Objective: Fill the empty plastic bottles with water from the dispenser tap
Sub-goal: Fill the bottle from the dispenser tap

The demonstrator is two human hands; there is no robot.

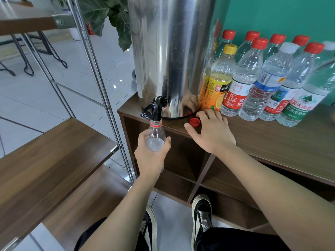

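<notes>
Head view: the left hand (151, 156) grips a clear, ribbed plastic bottle (155, 138), its open neck right under the black tap (154, 109) of the shiny steel dispenser (168, 51). The right hand (212, 131) rests relaxed, fingers spread, beside a red cap (194, 122) at the wooden cabinet's (272, 138) front edge.

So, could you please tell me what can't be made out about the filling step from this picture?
- Head view: the lower part of the uncapped bottle is hidden by the left hand gripping it.
- Whether water runs from the black tap is too fine to tell.
- The dispenser top is cut off by the upper edge.
- The right hand hides whether its fingertips touch the red cap.
</notes>
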